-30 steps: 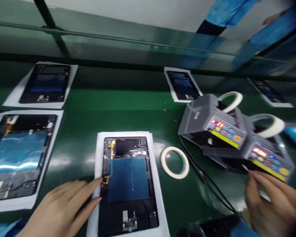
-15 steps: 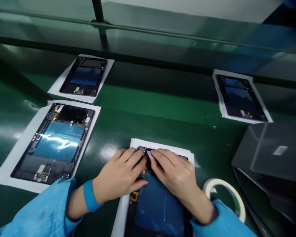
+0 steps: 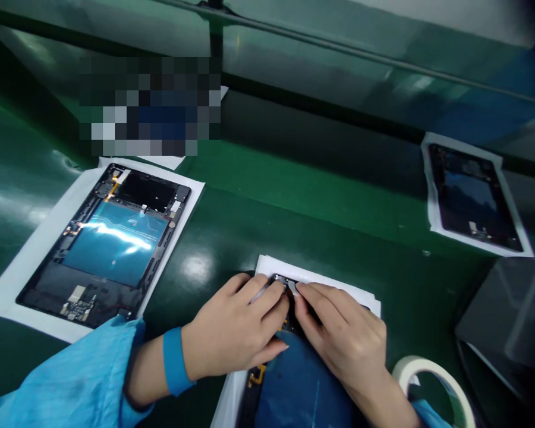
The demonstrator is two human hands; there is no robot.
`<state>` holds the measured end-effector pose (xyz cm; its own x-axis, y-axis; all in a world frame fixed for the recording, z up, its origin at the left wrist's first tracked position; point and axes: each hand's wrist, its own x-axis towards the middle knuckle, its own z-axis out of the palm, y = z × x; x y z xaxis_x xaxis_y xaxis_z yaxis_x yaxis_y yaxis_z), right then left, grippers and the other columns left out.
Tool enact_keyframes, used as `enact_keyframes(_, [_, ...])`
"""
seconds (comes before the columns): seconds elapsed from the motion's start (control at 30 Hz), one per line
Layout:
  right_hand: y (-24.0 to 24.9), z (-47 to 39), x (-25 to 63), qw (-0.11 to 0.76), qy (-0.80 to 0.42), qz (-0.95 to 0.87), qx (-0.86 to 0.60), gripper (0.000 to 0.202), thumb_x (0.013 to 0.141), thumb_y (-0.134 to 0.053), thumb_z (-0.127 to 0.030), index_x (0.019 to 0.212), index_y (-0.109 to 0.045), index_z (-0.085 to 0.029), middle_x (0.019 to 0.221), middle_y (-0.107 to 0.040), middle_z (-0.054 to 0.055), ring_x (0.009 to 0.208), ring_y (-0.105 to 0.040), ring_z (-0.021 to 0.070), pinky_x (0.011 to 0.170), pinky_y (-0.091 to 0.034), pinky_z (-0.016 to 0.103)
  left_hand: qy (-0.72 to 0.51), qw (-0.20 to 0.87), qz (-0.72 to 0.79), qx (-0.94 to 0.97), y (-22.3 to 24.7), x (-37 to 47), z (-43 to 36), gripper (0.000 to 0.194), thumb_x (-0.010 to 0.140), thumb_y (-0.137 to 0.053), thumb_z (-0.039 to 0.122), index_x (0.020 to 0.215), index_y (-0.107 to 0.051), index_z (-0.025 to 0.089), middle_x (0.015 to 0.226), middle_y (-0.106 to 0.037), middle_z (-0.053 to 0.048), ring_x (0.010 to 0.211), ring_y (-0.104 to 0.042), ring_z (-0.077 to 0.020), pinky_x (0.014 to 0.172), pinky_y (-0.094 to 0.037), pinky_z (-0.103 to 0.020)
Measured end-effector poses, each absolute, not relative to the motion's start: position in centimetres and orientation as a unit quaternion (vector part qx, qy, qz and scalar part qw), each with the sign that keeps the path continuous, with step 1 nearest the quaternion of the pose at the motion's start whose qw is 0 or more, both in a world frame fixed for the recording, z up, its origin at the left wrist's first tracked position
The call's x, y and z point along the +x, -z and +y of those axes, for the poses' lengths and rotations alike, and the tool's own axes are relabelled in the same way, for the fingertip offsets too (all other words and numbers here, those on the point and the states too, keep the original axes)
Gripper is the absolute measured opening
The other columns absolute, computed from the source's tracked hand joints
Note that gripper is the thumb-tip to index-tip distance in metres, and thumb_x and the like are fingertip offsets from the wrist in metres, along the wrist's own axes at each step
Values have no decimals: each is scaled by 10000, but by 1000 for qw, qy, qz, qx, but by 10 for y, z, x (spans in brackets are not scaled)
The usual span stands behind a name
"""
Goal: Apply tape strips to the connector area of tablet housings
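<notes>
A dark tablet housing (image 3: 310, 383) with a blue film-covered middle lies on white paper (image 3: 325, 273) in front of me. My left hand (image 3: 234, 327) lies over its upper left corner, fingers bent onto the edge and thumb stretched out above the blue area. Thumb and fingers of my right hand (image 3: 348, 327) pinch a small white strip (image 3: 293, 289) close to the housing's top edge. The two hands' fingertips nearly meet there. What lies under the left fingers is partly hidden. An orange flex cable (image 3: 257, 375) shows along the housing's left side.
Another opened tablet housing (image 3: 111, 244) rests on white paper at left, with a pixelated one (image 3: 164, 119) behind it. A third housing (image 3: 475, 193) lies at far right. Near my right wrist are a tape roll (image 3: 403, 371) and a dark grey box-like object (image 3: 508, 315).
The view has shifted, so most of the bench appears further right. Both hands keep about the same place at the housing's top edge, with the white strip still pinched.
</notes>
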<state>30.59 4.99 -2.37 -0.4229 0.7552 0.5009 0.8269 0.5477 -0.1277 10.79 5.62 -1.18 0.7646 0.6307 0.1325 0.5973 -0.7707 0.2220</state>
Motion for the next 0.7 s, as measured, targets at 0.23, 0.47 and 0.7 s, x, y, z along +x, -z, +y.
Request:
enact_keyframes(0.23, [22,49,303,226,55,-852,-468,124,862,-610,-156,966,-671,-131,882,-673,40,746,-585,145,679,-445,283,-118,84,328,933,12,107,56,499,890,-541,492,1193,-549,96,1248,-561,-128,1129,-486,-290,908,-430,-415])
enact_keyframes(0.47, [17,48,294,152,53,-866,-474,190,878,-518,-136,998,-663,-111,943,-652,65,807,-551,175,647,-451,314,-126,94,337,928,12,108,59,480,877,-562,452,1198,-542,96,1210,-594,-132,1125,-506,-278,911,-432,-401])
enact_keyframes(0.7, [-4,14,321,151,30,-862,-484,274,900,-517,-288,1118,-618,-158,1136,-633,66,1066,-539,208,939,-464,373,-132,32,308,942,16,106,71,433,920,-469,385,1263,-539,131,1229,-588,-141,1110,-530,-340,864,-442,-458])
